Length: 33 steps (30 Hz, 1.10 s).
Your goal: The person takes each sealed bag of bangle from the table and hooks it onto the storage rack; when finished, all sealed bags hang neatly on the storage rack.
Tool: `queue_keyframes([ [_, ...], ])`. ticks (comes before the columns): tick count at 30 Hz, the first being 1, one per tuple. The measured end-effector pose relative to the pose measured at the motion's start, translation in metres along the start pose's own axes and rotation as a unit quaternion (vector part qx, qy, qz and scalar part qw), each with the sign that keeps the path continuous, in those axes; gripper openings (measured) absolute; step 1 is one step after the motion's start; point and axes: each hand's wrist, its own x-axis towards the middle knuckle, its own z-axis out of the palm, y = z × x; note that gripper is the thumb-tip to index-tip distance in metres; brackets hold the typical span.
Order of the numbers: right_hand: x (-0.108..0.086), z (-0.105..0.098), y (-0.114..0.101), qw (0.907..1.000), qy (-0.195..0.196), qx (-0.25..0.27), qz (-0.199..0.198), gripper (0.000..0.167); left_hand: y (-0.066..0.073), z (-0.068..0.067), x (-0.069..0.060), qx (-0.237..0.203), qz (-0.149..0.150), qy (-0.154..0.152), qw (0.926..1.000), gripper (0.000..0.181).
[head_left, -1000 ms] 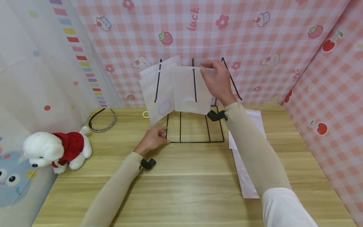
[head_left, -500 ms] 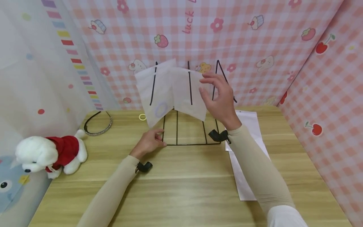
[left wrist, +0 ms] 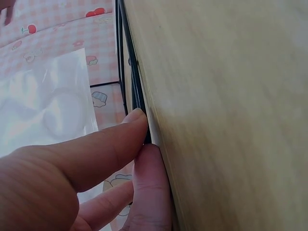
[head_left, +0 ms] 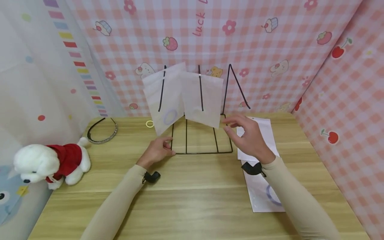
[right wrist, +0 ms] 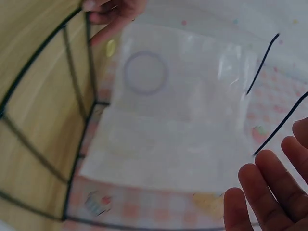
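A black wire rack stands on the wooden table, with several prongs rising from its back. Two pale plastic bags hang on it: one with a faint purple ring on the left prong, another on the middle prong. The right prong carries nothing. My left hand pinches the rack's front left corner between thumb and finger, close up in the left wrist view. My right hand holds nothing, its fingers loosely bent, just right of the rack and above more pale bags lying on the table.
At the left sits a white plush dog in a red top. Behind it lie a headband and a small yellow ring. A pink checked cloth covers the wall behind the rack.
My right hand has let go of the bag on the middle prong and come down and right, toward the bags on the table. My left hand stays on the rack's corner.
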Motion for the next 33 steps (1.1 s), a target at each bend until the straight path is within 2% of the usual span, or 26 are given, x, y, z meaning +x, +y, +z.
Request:
queue_keyframes([
  [4,-0.016,-0.010,0.031,0.9982,0.003,-0.009,0.060,0.019,-0.001,-0.001,0.000,-0.001,0.000,-0.002,1.0000,0.069],
  [7,-0.024,-0.019,0.061,0.9932,0.008,-0.021,0.114,0.020,0.000,-0.001,0.002,0.002,0.003,-0.002,1.0000,0.069],
  [15,-0.034,-0.040,0.137,0.9672,-0.022,-0.075,0.242,0.040,0.002,-0.002,-0.001,-0.009,-0.002,0.002,1.0000,0.068],
  [20,-0.039,-0.051,0.170,0.9408,-0.040,-0.083,0.326,0.054,0.000,-0.001,0.000,-0.012,0.000,-0.001,0.9999,0.069],
  [23,-0.040,-0.054,0.183,0.9176,-0.057,-0.084,0.384,0.062,0.000,0.000,0.001,-0.008,0.000,0.002,1.0000,0.068],
  [26,-0.040,-0.057,0.191,0.8902,-0.076,-0.084,0.441,0.071,0.000,0.001,0.001,-0.004,-0.004,0.002,1.0000,0.068],
  [28,-0.039,-0.058,0.196,0.8759,-0.087,-0.085,0.467,0.075,0.000,0.000,0.002,-0.004,-0.005,0.000,1.0000,0.068],
  [29,-0.039,-0.059,0.198,0.8706,-0.095,-0.089,0.474,0.078,0.000,0.000,0.002,-0.003,-0.005,-0.001,1.0000,0.068],
  [33,-0.038,-0.062,0.206,0.8616,-0.131,-0.120,0.475,0.081,-0.001,0.000,0.001,-0.001,-0.009,-0.002,1.0000,0.068],
])
